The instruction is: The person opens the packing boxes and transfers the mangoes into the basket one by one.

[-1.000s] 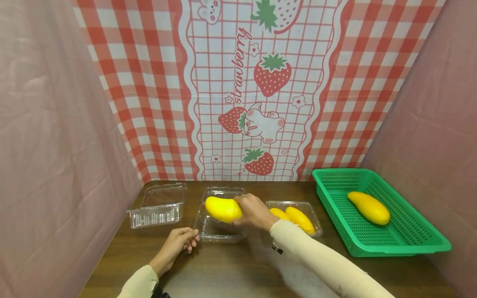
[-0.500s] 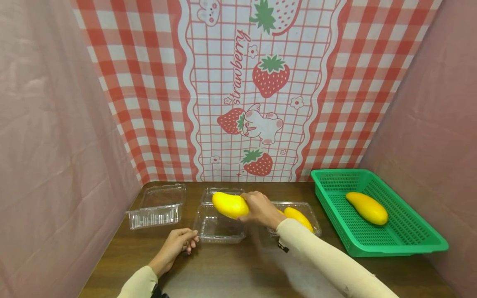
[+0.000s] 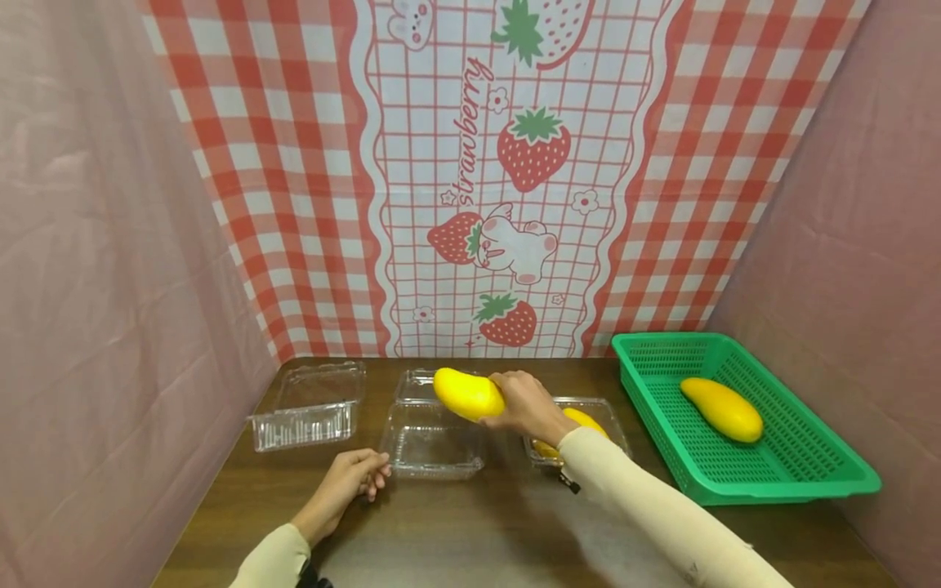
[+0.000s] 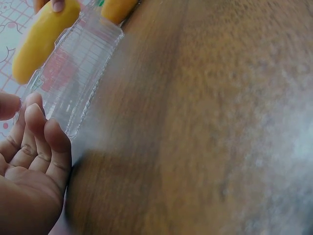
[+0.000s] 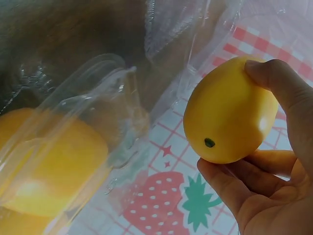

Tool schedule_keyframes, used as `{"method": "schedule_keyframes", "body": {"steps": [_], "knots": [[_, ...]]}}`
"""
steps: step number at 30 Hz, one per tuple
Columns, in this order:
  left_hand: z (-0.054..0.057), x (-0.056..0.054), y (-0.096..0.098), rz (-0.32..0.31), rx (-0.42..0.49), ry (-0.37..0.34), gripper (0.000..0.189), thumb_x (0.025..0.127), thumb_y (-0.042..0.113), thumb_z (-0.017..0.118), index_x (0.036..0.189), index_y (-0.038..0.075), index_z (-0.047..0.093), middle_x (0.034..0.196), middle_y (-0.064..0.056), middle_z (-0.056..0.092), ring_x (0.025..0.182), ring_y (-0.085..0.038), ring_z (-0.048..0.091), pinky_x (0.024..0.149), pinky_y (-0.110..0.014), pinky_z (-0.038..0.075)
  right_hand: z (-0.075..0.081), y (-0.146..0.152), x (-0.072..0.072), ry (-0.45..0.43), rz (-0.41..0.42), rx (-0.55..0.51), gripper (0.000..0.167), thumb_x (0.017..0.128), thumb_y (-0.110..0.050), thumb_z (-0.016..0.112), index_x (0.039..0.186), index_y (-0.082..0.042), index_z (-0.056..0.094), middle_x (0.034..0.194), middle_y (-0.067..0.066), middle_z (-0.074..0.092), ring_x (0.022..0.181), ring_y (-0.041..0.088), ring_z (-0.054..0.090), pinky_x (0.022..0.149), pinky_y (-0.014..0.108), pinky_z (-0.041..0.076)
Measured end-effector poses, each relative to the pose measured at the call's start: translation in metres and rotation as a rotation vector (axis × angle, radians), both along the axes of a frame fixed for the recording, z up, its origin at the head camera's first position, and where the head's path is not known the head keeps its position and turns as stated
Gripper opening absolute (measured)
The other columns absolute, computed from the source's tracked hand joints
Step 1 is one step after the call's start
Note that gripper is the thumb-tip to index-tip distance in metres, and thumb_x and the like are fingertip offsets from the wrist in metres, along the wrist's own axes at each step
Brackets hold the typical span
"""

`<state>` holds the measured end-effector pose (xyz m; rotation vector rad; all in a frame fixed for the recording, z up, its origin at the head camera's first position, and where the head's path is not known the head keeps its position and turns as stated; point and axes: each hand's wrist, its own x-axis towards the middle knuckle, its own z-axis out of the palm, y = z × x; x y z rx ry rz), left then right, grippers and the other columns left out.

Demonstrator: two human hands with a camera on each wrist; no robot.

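My right hand (image 3: 528, 404) grips one end of a yellow mango (image 3: 468, 394), held in the air above a clear plastic container (image 3: 434, 437) with its lid folded back. From the right wrist view, thumb and fingers wrap the mango (image 5: 227, 115), its green stem spot facing the camera. At that container's near left corner, my left hand (image 3: 344, 488) pinches the rim between thumb and forefinger; the other fingers curl loosely in the left wrist view. Partly behind my right wrist, a second clear container (image 3: 623, 445) holds yellow mangoes (image 3: 586, 420).
A green basket (image 3: 779, 492) at the right holds one mango (image 3: 723, 410). Another clear container (image 3: 305, 426) stands open at the left. Behind the wooden table (image 3: 441, 539) hangs a checked strawberry cloth (image 3: 309, 204); pink cloth flanks both sides.
My right hand has carried the mango to the right and slightly up, away from the middle of the open container. The left hand has stayed at the container's corner.
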<state>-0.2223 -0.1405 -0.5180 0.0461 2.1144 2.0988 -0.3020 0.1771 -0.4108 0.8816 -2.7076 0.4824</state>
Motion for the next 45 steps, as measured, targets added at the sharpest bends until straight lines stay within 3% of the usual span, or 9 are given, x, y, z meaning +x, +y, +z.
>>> {"method": "schedule_keyframes", "body": {"steps": [17,27,39,45], "knots": [[0.001,0.003,-0.004,-0.017,0.017,-0.003,0.027,0.102,0.017,0.063,0.095,-0.009,0.065,0.079,-0.007,0.063,0.061,-0.01,0.054,0.055,-0.023,0.051,-0.006,0.022,-0.002,0.036,-0.053,-0.008,0.062,0.073,-0.037,0.093,0.116,0.002,0.07,0.1,0.011,0.072,0.087,0.026,0.064,0.079,0.043,0.055],[0.001,0.001,-0.002,-0.028,0.019,-0.004,0.027,0.102,0.018,0.063,0.095,-0.008,0.066,0.08,-0.006,0.063,0.062,-0.011,0.054,0.056,-0.023,0.051,0.006,0.039,-0.006,0.024,-0.09,-0.011,0.06,0.076,-0.037,0.09,0.116,0.002,0.069,0.1,0.01,0.072,0.084,0.024,0.062,0.074,0.04,0.054],[-0.001,0.0,-0.001,-0.039,0.014,0.001,0.026,0.102,0.018,0.063,0.093,-0.007,0.066,0.08,-0.006,0.064,0.062,-0.01,0.054,0.056,-0.022,0.051,0.014,0.066,-0.006,-0.017,-0.146,-0.103,0.047,0.077,-0.035,0.091,0.105,-0.004,0.07,0.081,0.0,0.063,0.068,0.018,0.053,0.062,0.033,0.047],[-0.001,0.001,0.0,-0.042,-0.001,0.001,0.026,0.102,0.018,0.063,0.093,-0.005,0.066,0.078,-0.005,0.063,0.062,-0.01,0.054,0.057,-0.022,0.051,0.015,0.079,-0.008,-0.013,-0.161,-0.123,0.048,0.078,-0.033,0.09,0.109,-0.003,0.069,0.085,0.002,0.065,0.07,0.018,0.054,0.063,0.033,0.047]]}}
